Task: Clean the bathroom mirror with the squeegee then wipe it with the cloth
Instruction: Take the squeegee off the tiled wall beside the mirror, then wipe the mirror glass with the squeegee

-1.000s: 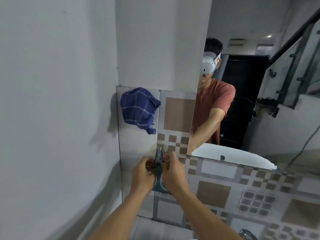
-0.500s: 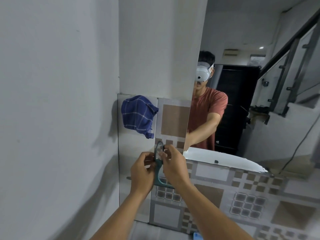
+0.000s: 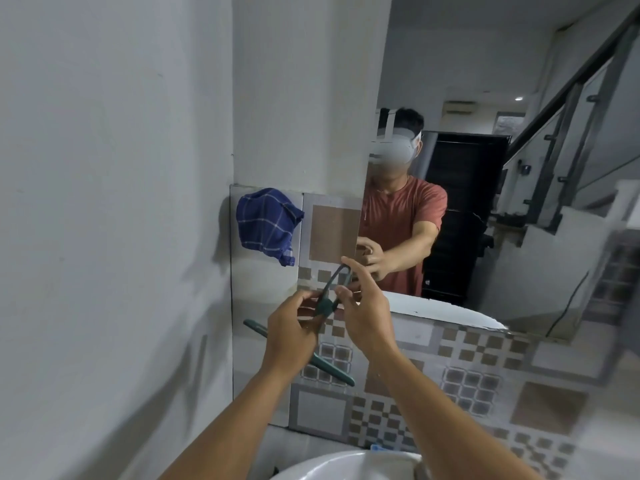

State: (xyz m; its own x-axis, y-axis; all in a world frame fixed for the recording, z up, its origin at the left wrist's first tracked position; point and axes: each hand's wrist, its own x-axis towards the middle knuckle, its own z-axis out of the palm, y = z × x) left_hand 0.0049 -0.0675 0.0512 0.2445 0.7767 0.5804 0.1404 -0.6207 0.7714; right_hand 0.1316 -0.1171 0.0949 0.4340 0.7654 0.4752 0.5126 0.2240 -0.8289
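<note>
A dark green squeegee is held in front of the tiled wall, its loop handle up and its blade slanting down to the right. My left hand grips it at the neck, covering the middle of the blade. My right hand pinches the loop handle. A blue checked cloth hangs on the tiled wall at upper left, apart from both hands. The mirror fills the upper right and reflects a person in a red shirt.
A white basin rim shows at the bottom edge. A grey wall stands close on the left. Patterned brown and grey tiles run below the mirror.
The squeegee has come off the wall and tilted, so its blade now shows below my left hand. Both hands have moved slightly up and right. The camera has shifted.
</note>
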